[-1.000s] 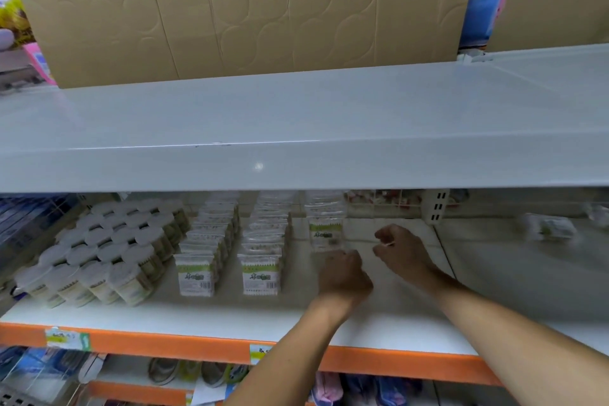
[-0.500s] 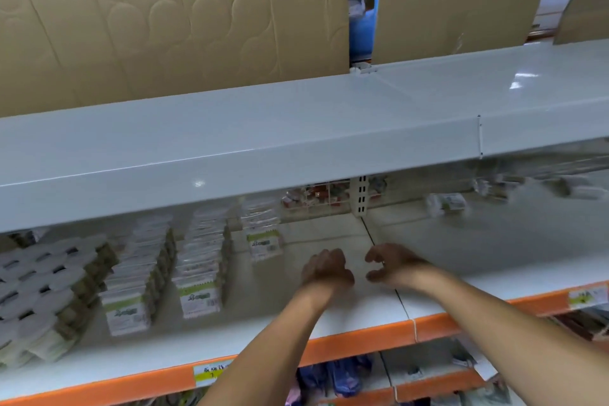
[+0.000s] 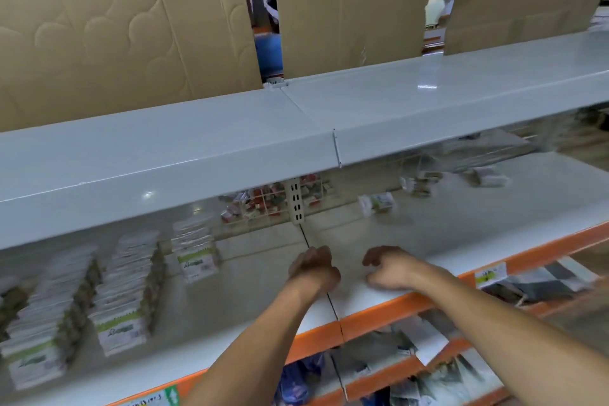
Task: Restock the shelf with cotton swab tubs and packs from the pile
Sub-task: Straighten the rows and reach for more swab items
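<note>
A: Cotton swab packs (image 3: 122,306) were ranged in upright rows on the left part of the shelf (image 3: 428,241) — rows running front to back, a shorter third row (image 3: 197,257) begun beside them.

B: And the hands?

A: Both were held over the bare shelf near the seam, right of the rows. The left hand (image 3: 313,269) was seen with fingers curled and nothing visible in them; the right hand (image 3: 390,269) was loosely curled, likewise unladen as far as could be judged.

B: Where was stock to be fetched?

A: A lone tub (image 3: 375,203) was lying on its side farther back and to the right, long axis across the shelf, with blurred pieces (image 3: 421,183) beyond it — the pile, presumably. The right hand was nearer, so a reach back and rightward was judged likely.
</note>
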Demonstrator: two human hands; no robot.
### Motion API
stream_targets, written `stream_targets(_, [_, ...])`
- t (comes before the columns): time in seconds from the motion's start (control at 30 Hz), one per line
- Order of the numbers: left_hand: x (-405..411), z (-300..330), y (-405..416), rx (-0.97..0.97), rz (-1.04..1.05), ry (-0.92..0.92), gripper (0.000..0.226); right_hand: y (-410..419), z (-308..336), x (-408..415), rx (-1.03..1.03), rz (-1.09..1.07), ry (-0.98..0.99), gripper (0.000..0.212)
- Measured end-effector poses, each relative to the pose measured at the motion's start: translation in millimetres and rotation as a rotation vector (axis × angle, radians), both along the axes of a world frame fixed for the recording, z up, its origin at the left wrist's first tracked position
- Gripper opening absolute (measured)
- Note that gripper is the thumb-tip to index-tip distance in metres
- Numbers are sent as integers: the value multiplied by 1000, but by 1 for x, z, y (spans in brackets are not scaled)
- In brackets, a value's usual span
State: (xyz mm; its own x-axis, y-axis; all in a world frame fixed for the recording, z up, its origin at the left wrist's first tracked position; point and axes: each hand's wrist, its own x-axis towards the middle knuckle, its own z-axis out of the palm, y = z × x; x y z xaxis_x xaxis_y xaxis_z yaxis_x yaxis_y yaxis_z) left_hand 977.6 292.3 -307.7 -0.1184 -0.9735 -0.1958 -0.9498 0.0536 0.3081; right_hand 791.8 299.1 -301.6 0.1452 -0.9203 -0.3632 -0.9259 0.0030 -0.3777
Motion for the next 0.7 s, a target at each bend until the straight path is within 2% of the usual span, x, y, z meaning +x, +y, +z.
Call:
stream_targets(0.37, [-129,8,-4,15,-33,-56,39,4,7,-133,-28,3,-1,51])
stream_targets(0.7, [-225,7,-6,19,-8,-56,40,-12,9,-228,-54,18,-25,47])
